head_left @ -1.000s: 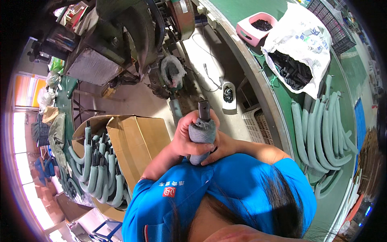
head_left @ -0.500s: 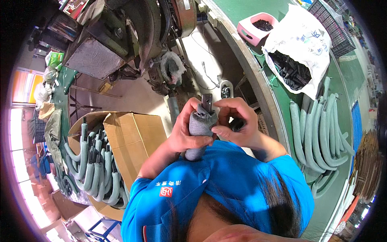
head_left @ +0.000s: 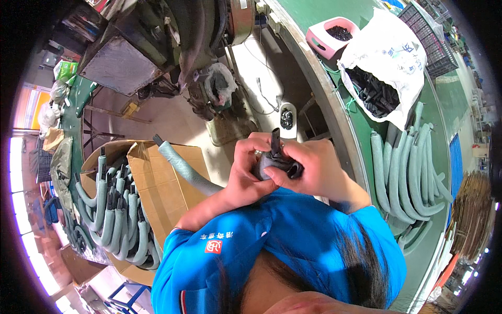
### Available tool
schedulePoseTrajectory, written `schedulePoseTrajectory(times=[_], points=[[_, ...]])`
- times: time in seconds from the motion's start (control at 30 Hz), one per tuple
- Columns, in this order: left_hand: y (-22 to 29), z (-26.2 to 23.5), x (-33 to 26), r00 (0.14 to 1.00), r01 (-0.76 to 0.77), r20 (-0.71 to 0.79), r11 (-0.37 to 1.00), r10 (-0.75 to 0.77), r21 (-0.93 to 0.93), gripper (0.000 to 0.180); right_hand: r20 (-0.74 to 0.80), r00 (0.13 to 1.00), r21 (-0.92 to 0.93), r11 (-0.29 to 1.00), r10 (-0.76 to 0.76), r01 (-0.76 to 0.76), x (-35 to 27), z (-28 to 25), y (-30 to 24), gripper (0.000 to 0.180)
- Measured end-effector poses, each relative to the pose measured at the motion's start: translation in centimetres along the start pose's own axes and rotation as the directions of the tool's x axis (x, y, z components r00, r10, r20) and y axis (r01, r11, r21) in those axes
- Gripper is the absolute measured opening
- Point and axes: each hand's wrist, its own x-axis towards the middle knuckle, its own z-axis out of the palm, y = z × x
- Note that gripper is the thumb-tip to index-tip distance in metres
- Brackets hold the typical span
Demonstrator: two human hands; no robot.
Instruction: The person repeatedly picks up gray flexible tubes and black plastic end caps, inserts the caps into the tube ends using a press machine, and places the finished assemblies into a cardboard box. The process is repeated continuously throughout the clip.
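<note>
A grey-green padded tube [head_left: 185,168] lies across my front, its far end sticking out to the left with a dark tip. My left hand [head_left: 244,170] is wrapped round its near end in front of my chest. From that end a flat black strip [head_left: 275,138] stands up. My right hand [head_left: 314,162] pinches a small black hollow piece [head_left: 294,170] against the tube's end, thumb pressed on it. The fingers partly hide where the black piece and the tube meet.
At left, a cardboard box [head_left: 172,183] holds several similar padded tubes [head_left: 117,225]. On the green table at right lie more tubes [head_left: 410,172], a white sack [head_left: 387,47] of black pieces and a pink container [head_left: 327,44]. A dark machine [head_left: 125,68] stands ahead.
The tube has tilted, and its far end now shows at the left. My right hand has brought the black piece onto the near end beside the strip.
</note>
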Motion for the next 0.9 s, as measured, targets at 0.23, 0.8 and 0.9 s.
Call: schedulePoseTrajectory(times=[0.23, 0.8, 0.9], points=[[1.7, -1.3, 0.7, 0.999, -0.011, 0.043, 0.949, -0.003, 0.316, 0.048, 0.209, 0.973, 0.623, 0.754, 0.097, -0.209, 0.6, -0.2, 1.6, 0.034], [6.2, -7.4, 0.0, 0.814, 0.574, 0.235, 0.798, -0.532, -0.184, 0.045, 0.339, 0.925, 0.940, -0.011, 0.171, -0.342, 0.1, 1.9, 5.1, 0.037], [6.1, -6.0, -0.4, 0.815, 0.577, 0.284, 0.665, -0.505, -0.474, 0.072, 0.382, 0.923, 0.866, 0.332, 0.046, -0.375, -0.2, 1.3, 6.0, 0.039]])
